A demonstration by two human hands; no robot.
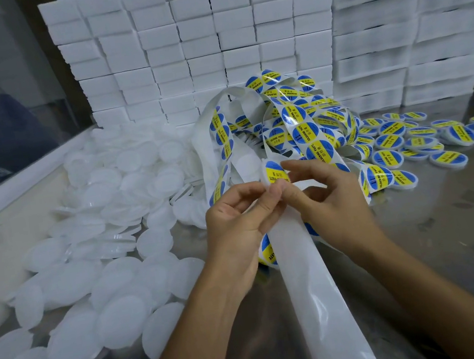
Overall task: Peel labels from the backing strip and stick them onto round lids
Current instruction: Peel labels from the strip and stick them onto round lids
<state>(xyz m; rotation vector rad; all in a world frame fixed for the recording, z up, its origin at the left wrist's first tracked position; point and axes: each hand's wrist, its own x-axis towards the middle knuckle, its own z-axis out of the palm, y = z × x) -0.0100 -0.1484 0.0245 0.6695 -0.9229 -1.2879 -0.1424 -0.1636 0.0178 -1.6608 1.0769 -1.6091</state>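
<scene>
1. Far left, the bare white lids (71, 298) lie heaped along the worktop (443, 233), none of them in hand yet.
2. Left hand (237, 226) — fingers curled, thumb and forefinger pinching the backing strip (310, 279) just under the label (273, 172) being lifted. The bared strip runs down between the forearms toward the camera.
3. Centre, that one blue-and-yellow label stands up off the strip above both sets of fingertips.
4. Right hand (325, 196) — grip closed at the fingertips near the label's lower edge; whether it has the label itself or only the strip, I cannot tell.
5. Behind the hands, the unpeeled strip sits in a loose tangle (296, 114) against stacked white boxes (206, 35).
6. Far right, finished labelled lids (428, 139) lie spread out.
7. Risks as I judge them: the lifted label could fold and stick to itself or a fingertip; a tug could snag the tangle; and with no lid held, a rushed reach could land it crooked.
</scene>
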